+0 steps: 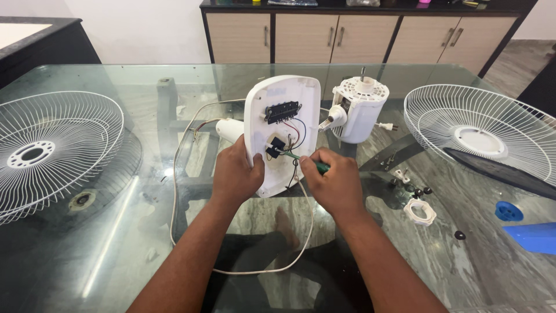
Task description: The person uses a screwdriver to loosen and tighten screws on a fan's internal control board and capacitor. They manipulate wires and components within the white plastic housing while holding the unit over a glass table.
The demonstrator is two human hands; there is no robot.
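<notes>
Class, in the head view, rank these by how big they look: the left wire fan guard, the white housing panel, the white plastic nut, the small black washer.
1. left wire fan guard
2. white housing panel
3. white plastic nut
4. small black washer

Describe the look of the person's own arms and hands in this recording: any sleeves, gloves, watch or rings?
Both forearms enter from the bottom edge bare, with no sleeve showing as far as the picture reaches. The left hand and right hand are ungloved. No watch, band or bracelet shows on either wrist, and no ring is visible on the fingers in view, though some fingers are partly hidden.
</notes>
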